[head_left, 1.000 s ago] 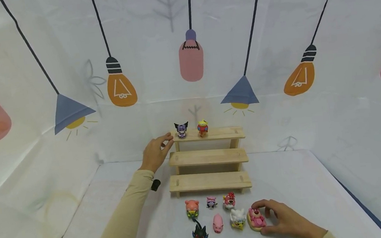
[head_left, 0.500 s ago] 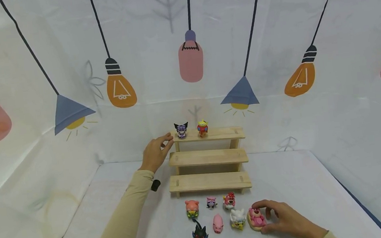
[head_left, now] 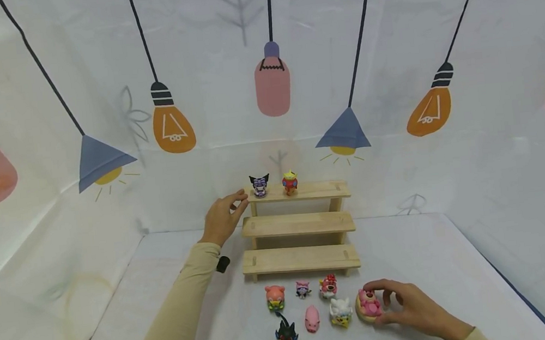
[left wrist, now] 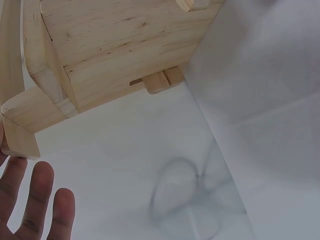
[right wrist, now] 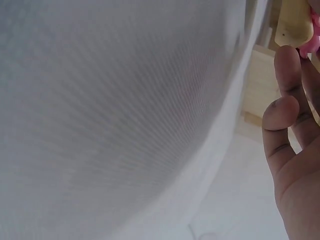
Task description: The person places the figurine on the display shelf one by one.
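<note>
In the head view my right hand (head_left: pixel 409 307) pinches a pink bear figurine (head_left: pixel 370 304) with a cream oval base, thumb below and fingers above. The figurine's pale base (right wrist: pixel 294 25) shows at the top of the right wrist view. My left hand (head_left: pixel 223 218) holds the left end of the top step of a three-step wooden display stand (head_left: pixel 298 225). In the left wrist view its fingers (left wrist: pixel 41 182) lie by the wooden end; the thumb is out of sight. On that top step stand a black-eared purple-and-white figurine (head_left: pixel 260 186) and a red-and-blue figurine with a yellow top (head_left: pixel 290 183).
Before the stand lie several figurines: an orange one (head_left: pixel 275 297), a small pink-purple one (head_left: pixel 302 289), a red-and-white one (head_left: pixel 328 286), a white one (head_left: pixel 340 311), a pink pig (head_left: pixel 312 319) and a black one (head_left: pixel 286 333). A lamp-printed white sheet (head_left: pixel 227 114) hangs behind.
My right hand has shifted slightly right and away from the front edge with the bear figurine, widening the gap to the white one. The left hand stays at the stand.
</note>
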`<action>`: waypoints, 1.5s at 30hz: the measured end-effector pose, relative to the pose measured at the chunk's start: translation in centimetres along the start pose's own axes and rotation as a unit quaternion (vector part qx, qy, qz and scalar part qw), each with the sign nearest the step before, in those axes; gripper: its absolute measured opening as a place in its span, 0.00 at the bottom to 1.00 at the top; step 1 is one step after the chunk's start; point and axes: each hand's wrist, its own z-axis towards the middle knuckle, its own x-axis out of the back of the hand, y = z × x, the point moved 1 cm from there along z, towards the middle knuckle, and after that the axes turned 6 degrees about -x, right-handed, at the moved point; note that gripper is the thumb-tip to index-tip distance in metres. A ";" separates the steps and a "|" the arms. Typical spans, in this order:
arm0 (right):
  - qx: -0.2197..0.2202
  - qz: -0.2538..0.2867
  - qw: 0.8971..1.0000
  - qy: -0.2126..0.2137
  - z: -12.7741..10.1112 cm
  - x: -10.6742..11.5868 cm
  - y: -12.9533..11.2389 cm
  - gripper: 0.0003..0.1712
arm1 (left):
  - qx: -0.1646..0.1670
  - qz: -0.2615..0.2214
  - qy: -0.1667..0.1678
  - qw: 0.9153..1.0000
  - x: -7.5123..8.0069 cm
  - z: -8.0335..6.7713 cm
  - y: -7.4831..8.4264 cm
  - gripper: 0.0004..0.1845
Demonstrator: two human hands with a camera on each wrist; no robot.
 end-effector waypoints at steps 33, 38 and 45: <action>0.044 -0.051 0.996 0.058 5.2 3.0 -1.4 0.35 | 0.001 -0.002 0.002 1.000 -0.1 0.0 0.1 0.16; 0.036 -0.049 0.997 0.045 6.9 3.0 -2.3 0.35 | 0.003 -0.005 -0.001 1.000 -0.1 -0.1 0.0 0.17; 0.043 -0.046 0.997 0.036 8.8 3.3 -3.1 0.38 | -0.008 -0.006 0.006 1.000 -0.1 -0.1 -0.2 0.17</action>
